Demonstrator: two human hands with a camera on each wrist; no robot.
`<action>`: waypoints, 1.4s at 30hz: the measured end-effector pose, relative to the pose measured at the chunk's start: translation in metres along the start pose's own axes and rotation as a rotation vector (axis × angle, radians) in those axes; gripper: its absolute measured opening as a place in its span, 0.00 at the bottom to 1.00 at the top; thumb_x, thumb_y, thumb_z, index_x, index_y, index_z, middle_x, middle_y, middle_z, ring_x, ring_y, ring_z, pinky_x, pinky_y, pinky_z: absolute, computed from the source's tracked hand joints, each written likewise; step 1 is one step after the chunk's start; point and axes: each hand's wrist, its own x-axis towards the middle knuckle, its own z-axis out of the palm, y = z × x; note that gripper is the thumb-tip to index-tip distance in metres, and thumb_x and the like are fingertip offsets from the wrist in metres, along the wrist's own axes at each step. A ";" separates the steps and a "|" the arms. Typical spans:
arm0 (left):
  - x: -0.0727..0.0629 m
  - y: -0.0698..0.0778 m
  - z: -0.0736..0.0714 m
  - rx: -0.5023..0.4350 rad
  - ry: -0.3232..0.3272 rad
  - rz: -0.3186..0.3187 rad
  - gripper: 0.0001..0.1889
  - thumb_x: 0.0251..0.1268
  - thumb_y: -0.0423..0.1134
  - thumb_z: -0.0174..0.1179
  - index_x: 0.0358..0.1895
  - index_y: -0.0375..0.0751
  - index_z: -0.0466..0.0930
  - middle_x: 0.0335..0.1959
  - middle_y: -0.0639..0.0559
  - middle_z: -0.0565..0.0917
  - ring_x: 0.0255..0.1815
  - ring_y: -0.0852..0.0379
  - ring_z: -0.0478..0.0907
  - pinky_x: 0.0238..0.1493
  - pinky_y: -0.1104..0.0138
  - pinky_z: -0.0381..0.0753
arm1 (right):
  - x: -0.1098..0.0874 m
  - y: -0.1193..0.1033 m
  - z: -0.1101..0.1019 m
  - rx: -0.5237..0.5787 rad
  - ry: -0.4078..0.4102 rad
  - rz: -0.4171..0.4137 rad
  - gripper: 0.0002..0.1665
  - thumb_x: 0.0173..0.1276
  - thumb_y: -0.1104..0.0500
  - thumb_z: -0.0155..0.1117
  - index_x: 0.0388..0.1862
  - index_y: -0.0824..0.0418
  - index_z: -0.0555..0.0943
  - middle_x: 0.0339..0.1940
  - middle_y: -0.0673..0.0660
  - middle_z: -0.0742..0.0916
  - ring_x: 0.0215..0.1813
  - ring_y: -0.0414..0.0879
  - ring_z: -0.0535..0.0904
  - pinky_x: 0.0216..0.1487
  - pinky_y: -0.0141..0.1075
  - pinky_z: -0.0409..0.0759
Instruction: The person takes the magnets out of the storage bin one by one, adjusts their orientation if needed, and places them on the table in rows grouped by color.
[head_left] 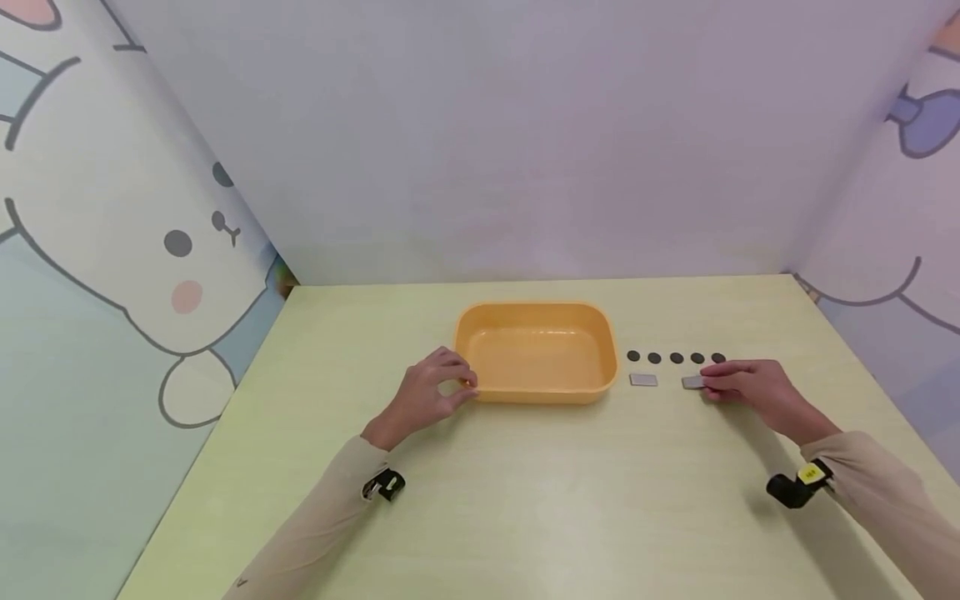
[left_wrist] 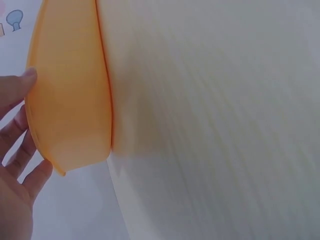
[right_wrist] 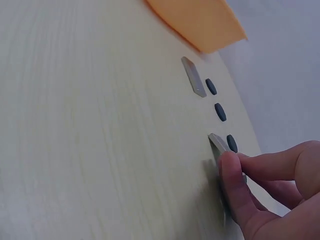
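Observation:
An orange rectangular tub (head_left: 536,398) stands on the table. My left hand (head_left: 429,390) holds the rim at its near left corner; in the left wrist view the thumb and fingertips are at the tub's edge (left_wrist: 75,100). My right hand (head_left: 750,392) pinches a small flat grey rectangular piece (head_left: 692,382) between thumb and fingers. It is tilted in the right wrist view, low over the table, partly hidden by the fingers. A similar grey piece (head_left: 643,380) lies flat between the tub and my right hand. Behind both pieces runs a row of several small dark discs (head_left: 677,358).
The pale wooden table (head_left: 555,492) ends at a plain wall (head_left: 525,167) behind the tub. Panels with cartoon drawings (head_left: 112,192) stand along the left and right sides. Each wrist wears a black strap device (head_left: 795,490).

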 end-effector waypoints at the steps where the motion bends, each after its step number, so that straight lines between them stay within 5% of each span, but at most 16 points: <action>1: 0.000 0.000 0.000 -0.002 0.002 0.002 0.06 0.49 0.38 0.73 0.28 0.49 0.83 0.34 0.58 0.81 0.40 0.61 0.74 0.35 0.67 0.77 | 0.000 0.000 0.002 -0.057 0.014 -0.019 0.14 0.62 0.67 0.65 0.46 0.74 0.81 0.32 0.50 0.88 0.33 0.44 0.86 0.40 0.34 0.81; 5: 0.002 0.000 -0.001 -0.005 0.012 0.014 0.06 0.49 0.37 0.73 0.28 0.49 0.83 0.34 0.58 0.81 0.40 0.61 0.74 0.35 0.66 0.77 | 0.003 0.000 0.008 -0.325 0.067 -0.090 0.28 0.60 0.62 0.69 0.52 0.82 0.74 0.32 0.53 0.87 0.30 0.39 0.85 0.36 0.29 0.80; 11: 0.001 0.000 0.000 0.001 -0.007 -0.001 0.06 0.49 0.38 0.72 0.28 0.49 0.84 0.34 0.58 0.81 0.40 0.62 0.74 0.35 0.67 0.77 | 0.006 -0.001 0.009 -0.644 0.094 -0.144 0.24 0.56 0.56 0.73 0.46 0.73 0.82 0.38 0.60 0.86 0.33 0.36 0.77 0.33 0.28 0.75; 29: 0.004 0.002 0.000 -0.010 -0.008 0.002 0.06 0.49 0.37 0.73 0.29 0.49 0.83 0.34 0.59 0.80 0.39 0.62 0.73 0.35 0.67 0.76 | 0.011 -0.007 0.010 -0.736 0.071 -0.182 0.15 0.55 0.66 0.70 0.39 0.75 0.82 0.33 0.62 0.85 0.30 0.45 0.80 0.27 0.32 0.77; 42: 0.003 0.001 0.005 -0.025 -0.002 -0.016 0.07 0.49 0.36 0.73 0.29 0.49 0.83 0.34 0.59 0.80 0.40 0.62 0.72 0.38 0.66 0.76 | 0.016 -0.010 0.015 -0.894 0.060 -0.308 0.07 0.53 0.70 0.67 0.32 0.70 0.84 0.28 0.59 0.86 0.27 0.43 0.76 0.23 0.33 0.71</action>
